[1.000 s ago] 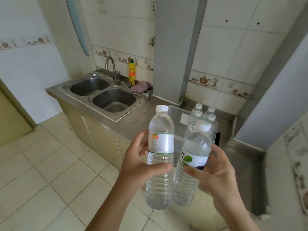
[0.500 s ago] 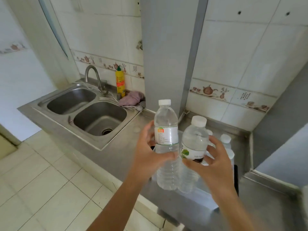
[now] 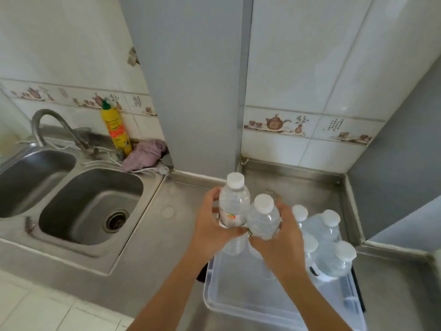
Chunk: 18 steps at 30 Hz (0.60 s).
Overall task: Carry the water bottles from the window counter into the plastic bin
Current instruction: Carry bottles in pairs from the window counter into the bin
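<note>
The left hand (image 3: 210,229) wraps one bottle (image 3: 233,204); the right hand (image 3: 279,240) wraps another bottle (image 3: 263,217). Lower both slowly into the bin's (image 3: 238,309) free side, probably upright.

place: home kitchen | cues: double sink (image 3: 71,199), faucet (image 3: 51,123), tiled wall (image 3: 310,68)

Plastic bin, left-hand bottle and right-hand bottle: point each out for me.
plastic bin (image 3: 241,304): head view, near rim.
left-hand bottle (image 3: 233,201): head view, clear shoulder below the cap.
right-hand bottle (image 3: 263,219): head view, clear shoulder below the cap.
</note>
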{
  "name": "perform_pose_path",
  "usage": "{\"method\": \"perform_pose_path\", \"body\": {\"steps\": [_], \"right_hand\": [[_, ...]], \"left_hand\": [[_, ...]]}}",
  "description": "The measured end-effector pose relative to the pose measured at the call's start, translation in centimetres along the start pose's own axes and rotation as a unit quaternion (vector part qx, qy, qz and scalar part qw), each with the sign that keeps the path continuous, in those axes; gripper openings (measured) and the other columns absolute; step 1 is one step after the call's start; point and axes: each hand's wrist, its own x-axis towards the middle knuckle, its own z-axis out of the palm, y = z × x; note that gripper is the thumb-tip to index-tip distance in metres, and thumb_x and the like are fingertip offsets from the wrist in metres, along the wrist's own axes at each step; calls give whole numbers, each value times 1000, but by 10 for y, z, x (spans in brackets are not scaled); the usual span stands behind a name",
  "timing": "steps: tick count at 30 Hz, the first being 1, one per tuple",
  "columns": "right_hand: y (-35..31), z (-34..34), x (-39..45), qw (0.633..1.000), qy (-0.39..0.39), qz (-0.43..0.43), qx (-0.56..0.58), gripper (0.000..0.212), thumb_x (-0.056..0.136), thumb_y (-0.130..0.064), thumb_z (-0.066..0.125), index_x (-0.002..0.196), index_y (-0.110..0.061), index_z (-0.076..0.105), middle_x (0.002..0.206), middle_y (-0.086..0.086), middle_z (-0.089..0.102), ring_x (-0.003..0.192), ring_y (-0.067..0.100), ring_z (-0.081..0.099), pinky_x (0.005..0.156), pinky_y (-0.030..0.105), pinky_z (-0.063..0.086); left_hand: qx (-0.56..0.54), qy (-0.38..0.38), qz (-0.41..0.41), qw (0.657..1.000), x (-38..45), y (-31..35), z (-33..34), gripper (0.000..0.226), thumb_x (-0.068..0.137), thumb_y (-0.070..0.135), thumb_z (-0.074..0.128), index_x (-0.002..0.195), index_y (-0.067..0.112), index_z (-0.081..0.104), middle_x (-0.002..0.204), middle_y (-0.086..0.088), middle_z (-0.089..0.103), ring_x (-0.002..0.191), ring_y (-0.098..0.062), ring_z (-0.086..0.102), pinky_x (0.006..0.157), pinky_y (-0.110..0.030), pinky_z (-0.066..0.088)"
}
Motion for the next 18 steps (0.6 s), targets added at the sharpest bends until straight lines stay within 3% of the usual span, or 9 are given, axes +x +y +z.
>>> {"method": "perform_pose_path", "body": {"steps": [4, 8, 12, 15, 18], "right_hand": [[6, 23, 7, 996, 50, 11, -74, 62, 63, -13, 84, 117, -17, 52, 96, -6, 55, 82, 15, 52, 67, 19, 36], [14, 37, 11, 993, 72, 40, -79, 65, 64, -8, 83, 120, -14, 51, 103, -1, 60, 91, 19, 57, 76, 28, 41], [23, 46, 15, 989, 98, 43, -98, 55, 68, -12, 82, 114, -13, 52, 102, 2, 62, 89, 19, 59, 75, 25, 42], [28, 52, 16, 987, 91, 54, -118, 53, 69, -15, 80, 115, -14, 53, 106, 3, 63, 95, 21, 61, 77, 23, 42], [30, 53, 14, 989, 89, 61, -99, 60, 70, -13, 80, 121, -15, 48, 110, 3, 61, 98, 21, 60, 79, 26, 44]], "left_hand": [[18, -26, 5, 999, 22, -22, 1, 89, 51, 12, 96, 108, 56, 44, 105, 28, 63, 98, -1, 64, 83, -24, 56], [49, -55, 19, 997, 32, -34, 0, 89, 49, 28, 96, 115, 50, 41, 115, 14, 62, 105, -8, 63, 87, -26, 54], [86, -73, 31, 993, 33, -44, 0, 89, 48, 28, 95, 115, 48, 41, 117, 17, 58, 109, -8, 58, 87, -17, 48], [99, -56, 47, 992, 33, -51, 0, 90, 43, 28, 93, 107, 61, 40, 114, 21, 52, 112, -16, 55, 93, -33, 49], [112, -61, 57, 990, 33, -53, 0, 87, 43, 22, 94, 107, 51, 43, 112, 29, 44, 112, -19, 52, 95, -40, 47]]}}
